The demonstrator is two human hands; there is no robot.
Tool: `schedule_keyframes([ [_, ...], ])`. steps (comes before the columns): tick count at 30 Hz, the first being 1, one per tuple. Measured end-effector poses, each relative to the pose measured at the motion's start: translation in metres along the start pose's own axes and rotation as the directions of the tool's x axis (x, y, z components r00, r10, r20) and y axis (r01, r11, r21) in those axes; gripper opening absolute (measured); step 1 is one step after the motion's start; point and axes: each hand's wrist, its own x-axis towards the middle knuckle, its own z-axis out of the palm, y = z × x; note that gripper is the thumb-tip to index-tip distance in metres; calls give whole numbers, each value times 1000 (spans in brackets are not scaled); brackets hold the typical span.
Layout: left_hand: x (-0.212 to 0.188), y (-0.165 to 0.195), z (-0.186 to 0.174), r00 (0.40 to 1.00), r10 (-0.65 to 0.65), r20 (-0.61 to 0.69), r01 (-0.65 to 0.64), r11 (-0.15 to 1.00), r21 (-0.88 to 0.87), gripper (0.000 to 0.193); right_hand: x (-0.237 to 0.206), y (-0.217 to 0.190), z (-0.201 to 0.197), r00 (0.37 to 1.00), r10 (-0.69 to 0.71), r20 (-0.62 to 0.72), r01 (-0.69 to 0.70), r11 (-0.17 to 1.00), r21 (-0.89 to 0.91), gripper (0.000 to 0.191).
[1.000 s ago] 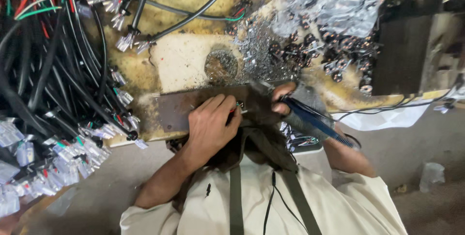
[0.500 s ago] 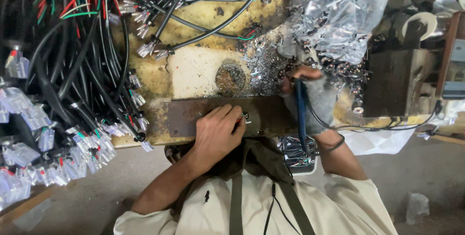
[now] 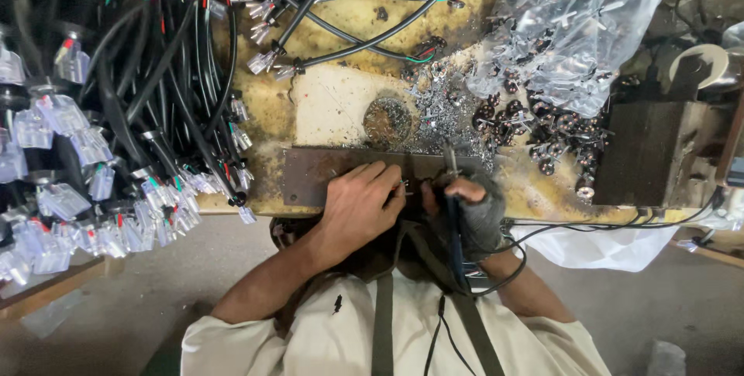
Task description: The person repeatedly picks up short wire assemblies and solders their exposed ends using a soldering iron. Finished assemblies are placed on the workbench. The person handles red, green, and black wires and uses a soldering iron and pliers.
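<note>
Figure, read left to right, with the rusty metal plate (image 3: 341, 170) as landmark. Far left of the plate I saw a mass of black cables (image 3: 155, 74) ending in clear plastic connectors (image 3: 70, 190), draped over the bench (image 3: 349, 27) edge. On the plate's lower edge my left hand (image 3: 358, 207) lay palm down, its grip closed, fingertips pinching a small metal part (image 3: 404, 186) that I could not make out clearly. Just right of it my right hand (image 3: 471, 209), in a grey fingerless glove, kept its grip clamped on a blue-handled soldering iron (image 3: 453, 229), tip raised over the plate's right end. Above the plate sat a round charred pit (image 3: 386, 120) and metal shavings (image 3: 446, 108). Up and right of the plate lay a clear plastic bag (image 3: 573, 27) and loose round parts (image 3: 542, 132); far right stood a dark metal block (image 3: 647, 151).
</note>
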Motion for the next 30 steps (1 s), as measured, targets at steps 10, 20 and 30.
schedule_keyframes([
  [10,1,-1,3,999,16,-38,-15,1000,19,15,9,29,-45,998,-9,70,26,969,-246,7],
  [20,1,0,4,999,1,-32,1,999,42,15,3,13,-30,969,165,-181,-236,832,-502,27],
  [30,1,0,4,1000,-29,5,29,998,48,16,3,-15,-4,969,-183,-168,120,937,-327,40],
])
